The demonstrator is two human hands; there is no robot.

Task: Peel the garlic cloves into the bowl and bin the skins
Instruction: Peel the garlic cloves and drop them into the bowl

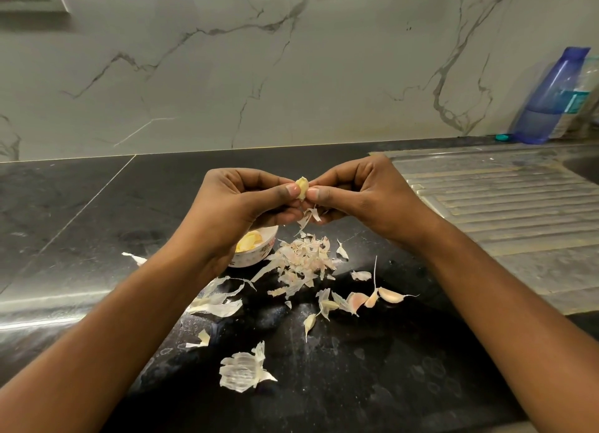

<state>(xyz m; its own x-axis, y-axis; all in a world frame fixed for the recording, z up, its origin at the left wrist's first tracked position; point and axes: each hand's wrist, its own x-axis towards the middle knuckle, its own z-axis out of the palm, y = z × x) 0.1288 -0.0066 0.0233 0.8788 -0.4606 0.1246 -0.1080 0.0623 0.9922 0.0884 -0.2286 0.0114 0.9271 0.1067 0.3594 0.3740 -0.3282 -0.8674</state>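
- Left forearm [107, 329] and right forearm [505, 303] reach in over the near edge of the black speckled stone surface [372, 384], past a crumpled white papery husk [243, 372] lying near that edge.
- Above the middle of the surface, the left hand [240, 205] has its grip pinched on a pale yellow, nearly bare garlic clove [302, 187]. The right hand [363, 192] pinches the same clove from the other side.
- A thin white skin strip [308, 217] hangs below the clove between the 2 hands. Probably best: steady the clove with the left and draw the strip down and away with the right, without squeezing.
- The clean clove then belongs in the small white ceramic bowl [259, 254], partly hidden under the left wrist, which holds peeled yellow cloves [249, 240].
- A loose pile of pinkish skins [301, 260] lies mid-surface. At least 3 unpeeled cloves [372, 298] wait to its right. No bin is in view.
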